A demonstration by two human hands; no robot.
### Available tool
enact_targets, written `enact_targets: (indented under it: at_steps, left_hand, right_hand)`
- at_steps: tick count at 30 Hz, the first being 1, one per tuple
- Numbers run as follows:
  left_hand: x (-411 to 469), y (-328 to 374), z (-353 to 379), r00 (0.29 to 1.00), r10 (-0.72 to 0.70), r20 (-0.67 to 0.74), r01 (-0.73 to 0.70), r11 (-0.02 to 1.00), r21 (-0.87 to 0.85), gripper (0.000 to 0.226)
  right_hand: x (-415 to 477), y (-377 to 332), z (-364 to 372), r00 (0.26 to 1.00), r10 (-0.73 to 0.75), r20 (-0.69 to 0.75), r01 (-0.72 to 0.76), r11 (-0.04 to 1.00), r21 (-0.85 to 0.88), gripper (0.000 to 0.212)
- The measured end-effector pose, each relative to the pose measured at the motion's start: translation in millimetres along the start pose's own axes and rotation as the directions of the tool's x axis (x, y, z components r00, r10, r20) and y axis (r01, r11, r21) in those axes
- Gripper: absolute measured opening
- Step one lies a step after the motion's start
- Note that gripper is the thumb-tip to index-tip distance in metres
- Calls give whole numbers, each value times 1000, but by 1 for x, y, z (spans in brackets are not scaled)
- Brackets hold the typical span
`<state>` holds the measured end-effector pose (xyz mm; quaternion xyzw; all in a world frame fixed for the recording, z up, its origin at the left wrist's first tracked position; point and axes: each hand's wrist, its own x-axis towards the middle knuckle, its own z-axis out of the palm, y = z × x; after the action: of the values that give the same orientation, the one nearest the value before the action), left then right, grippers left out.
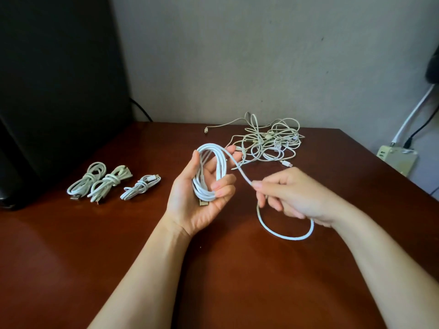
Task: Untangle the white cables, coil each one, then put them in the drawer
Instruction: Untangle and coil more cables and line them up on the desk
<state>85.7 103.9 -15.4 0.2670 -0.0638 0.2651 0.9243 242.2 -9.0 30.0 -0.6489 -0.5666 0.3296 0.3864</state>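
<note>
My left hand (202,200) is palm up above the table and holds a half-wound white cable coil (210,172), its loops running round the fingers. The coil's free tail (282,230) runs right to my right hand (294,195), which pinches it between thumb and fingers, then hangs in a loop to the table. A tangle of white cables (268,141) lies at the back of the brown table (118,245). Three coiled white cables (111,182) lie in a row at the left. No drawer is in view.
A large black object (54,91) stands at the back left against the wall. Off the table's right edge is a beige power strip (396,160) with a black plug and a white conduit running up the wall.
</note>
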Motion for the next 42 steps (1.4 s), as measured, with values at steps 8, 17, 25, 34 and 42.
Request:
enact_targets:
  at_steps: [8,17,25,34,42]
  left_hand:
    - [5,-5,-1,985,-173,-4,171,967,188,52]
    - [5,-18,0,840,-536,80,479,804,352,56]
    - [0,-23,15,809,-585,44,495,721,486,24]
    - [-1,-21,10,763,-641,83,535,698,475,33]
    - [-4,-22,17,764,-645,30,548,673,498,37]
  right_hand:
    - [-6,-7,-2,981,-49,186,61,997,-57,30]
    - [0,-5,-1,918,-204,-340,254,961,111,25]
    - [1,1,12,875,-417,-247,246,820,-517,40]
    - [0,2,15,793,-585,-169,455,755,-473,27]
    - [-2,-3,15,737,-645,-204,524,734,-432,20]
